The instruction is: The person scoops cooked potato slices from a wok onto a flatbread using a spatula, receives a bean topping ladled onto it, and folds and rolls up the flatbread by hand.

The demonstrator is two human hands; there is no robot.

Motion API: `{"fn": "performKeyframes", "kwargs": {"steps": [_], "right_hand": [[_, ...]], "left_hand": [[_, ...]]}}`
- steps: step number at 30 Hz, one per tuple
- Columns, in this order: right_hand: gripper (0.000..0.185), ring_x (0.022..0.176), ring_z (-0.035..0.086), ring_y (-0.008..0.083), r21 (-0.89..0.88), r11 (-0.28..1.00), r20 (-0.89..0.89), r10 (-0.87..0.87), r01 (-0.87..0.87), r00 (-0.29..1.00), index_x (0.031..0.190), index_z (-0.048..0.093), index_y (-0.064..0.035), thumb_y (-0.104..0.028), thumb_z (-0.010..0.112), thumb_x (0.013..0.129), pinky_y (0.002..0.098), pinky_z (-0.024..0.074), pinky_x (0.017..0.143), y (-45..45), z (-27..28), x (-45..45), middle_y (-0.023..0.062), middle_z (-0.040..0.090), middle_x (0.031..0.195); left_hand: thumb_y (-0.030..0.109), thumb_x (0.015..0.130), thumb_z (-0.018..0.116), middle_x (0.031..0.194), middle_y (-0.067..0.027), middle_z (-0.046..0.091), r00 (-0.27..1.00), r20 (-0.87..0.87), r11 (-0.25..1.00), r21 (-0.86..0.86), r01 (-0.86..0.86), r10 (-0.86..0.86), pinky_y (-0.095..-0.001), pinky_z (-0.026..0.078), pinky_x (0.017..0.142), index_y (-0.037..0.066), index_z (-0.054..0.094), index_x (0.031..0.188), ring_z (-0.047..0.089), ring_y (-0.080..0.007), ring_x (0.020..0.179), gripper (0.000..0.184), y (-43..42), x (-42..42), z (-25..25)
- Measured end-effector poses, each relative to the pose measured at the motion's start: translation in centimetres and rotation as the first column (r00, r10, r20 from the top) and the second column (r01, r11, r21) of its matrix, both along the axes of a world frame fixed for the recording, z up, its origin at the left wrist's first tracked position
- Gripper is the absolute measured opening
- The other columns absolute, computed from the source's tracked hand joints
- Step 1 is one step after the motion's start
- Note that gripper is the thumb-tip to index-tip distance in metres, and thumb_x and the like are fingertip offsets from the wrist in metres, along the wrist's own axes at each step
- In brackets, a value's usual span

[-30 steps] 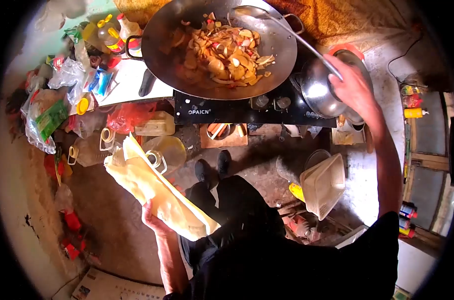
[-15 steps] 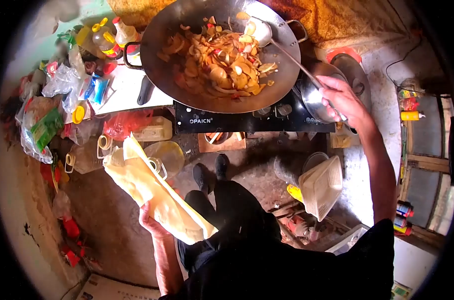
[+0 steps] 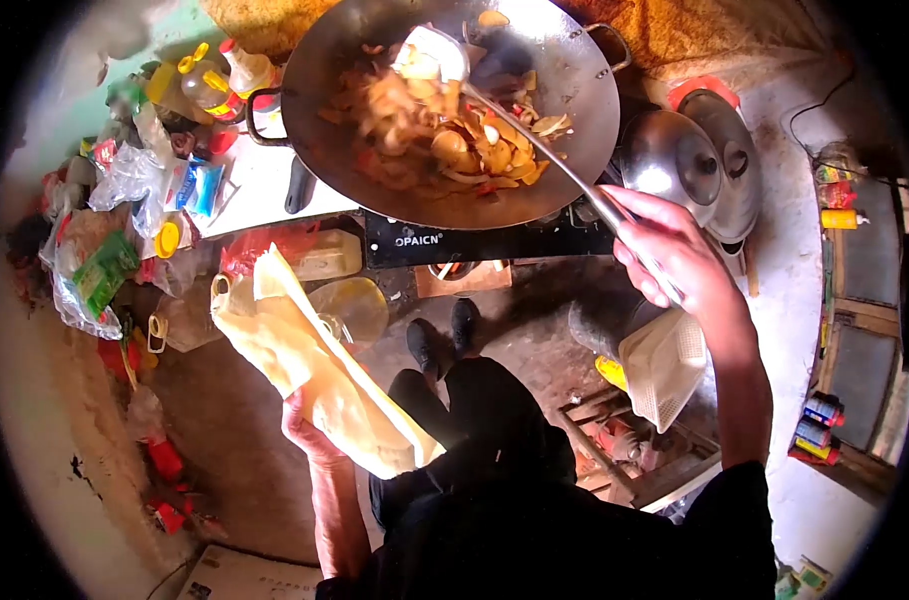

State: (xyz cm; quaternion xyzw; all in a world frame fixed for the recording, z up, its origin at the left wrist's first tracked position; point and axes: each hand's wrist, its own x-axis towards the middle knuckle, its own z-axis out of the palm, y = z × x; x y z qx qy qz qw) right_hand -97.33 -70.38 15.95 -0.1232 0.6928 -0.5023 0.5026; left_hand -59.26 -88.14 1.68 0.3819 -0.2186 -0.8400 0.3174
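Observation:
A large wok (image 3: 564, 95) sits on the black cooker (image 3: 404, 240), holding sliced food (image 3: 474, 145) with red pieces among pale and orange-brown slices. My right hand (image 3: 679, 250) is closed round the long handle of a metal ladle (image 3: 534, 140). The head of the ladle is among the slices at the wok's upper middle, and the food beside it is blurred by motion. My left hand (image 3: 314, 435) grips a folded pale yellow sheet (image 3: 324, 375), held low over the floor before my body. Whether that sheet is paper or cloth I cannot tell. Some left fingers are hidden behind it.
Bottles (image 3: 212, 88), plastic bags (image 3: 129, 170) and a black-handled tool (image 3: 299, 185) lie on the left counter. Domed metal lids (image 3: 669, 160) stand right of the wok. Below are a cream basket (image 3: 664, 365) and a plastic jug (image 3: 352, 310).
My right hand has moved down and slightly left. The ladle's head has swung left across the wok, stirring the slices. My left hand still holds the yellow sheet; the view has shifted slightly.

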Motion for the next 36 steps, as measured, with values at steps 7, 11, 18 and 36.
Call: {"fn": "performKeyframes", "kwargs": {"steps": [7, 11, 18, 36], "right_hand": [[0.053, 0.045, 0.04, 0.0025, 0.203, 0.978, -0.478, 0.059, 0.045, 0.876, 0.152, 0.043, -0.0064, -0.009, 0.053, 0.1, 0.0211, 0.0329, 0.038, 2.3, 3.0, 0.4, -0.004, 0.049, 0.072], [0.05, 0.044, 0.044, 0.0059, 0.324, 0.941, -0.545, 0.104, 0.094, 0.832, 0.149, 0.046, -0.0063, -0.01, 0.052, 0.1, 0.0242, 0.0362, 0.037, 3.9, 3.7, -0.3, 0.0, 0.052, 0.073], [0.049, 0.045, 0.044, 0.0052, 0.223, 0.974, -0.29, 0.021, 0.047, 0.957, 0.148, 0.045, -0.0038, -0.008, 0.05, 0.1, 0.0224, 0.0377, 0.037, 2.2, 3.4, 1.0, 0.0007, 0.053, 0.076], [0.054, 0.049, 0.046, 0.0042, 0.218, 0.976, -0.09, 0.016, 0.004, 0.996, 0.153, 0.037, -0.0006, -0.008, 0.052, 0.101, 0.022, 0.0398, 0.039, 1.0, 0.9, 4.2, -0.0002, 0.054, 0.08]], "left_hand": [[0.045, 0.089, 0.049, 0.126, -0.0319, 0.061, 0.999, 0.028, 0.999, 0.014, -0.038, 0.038, -0.0482, 0.06, 0.086, -0.009, 0.037, 0.146, 0.069, -0.0376, 0.101, 0.08, -1.1, 0.4, 0.7], [0.044, 0.089, 0.049, 0.126, -0.0318, 0.061, 1.0, -0.015, 1.0, 0.023, -0.017, 0.018, -0.0492, 0.059, 0.087, -0.009, 0.039, 0.145, 0.069, -0.0379, 0.102, 0.078, -1.1, 0.9, 0.4], [0.046, 0.089, 0.049, 0.126, -0.0311, 0.062, 1.0, 0.012, 1.0, 0.021, -0.008, 0.008, -0.0495, 0.059, 0.089, -0.008, 0.042, 0.144, 0.069, -0.0385, 0.103, 0.077, -1.3, 1.7, -1.1], [0.047, 0.087, 0.053, 0.13, -0.0309, 0.059, 0.998, 0.024, 0.992, 0.109, -0.059, 0.056, -0.0516, 0.058, 0.091, -0.005, 0.04, 0.147, 0.068, -0.0408, 0.106, 0.08, -1.8, 2.6, -2.8]]}}
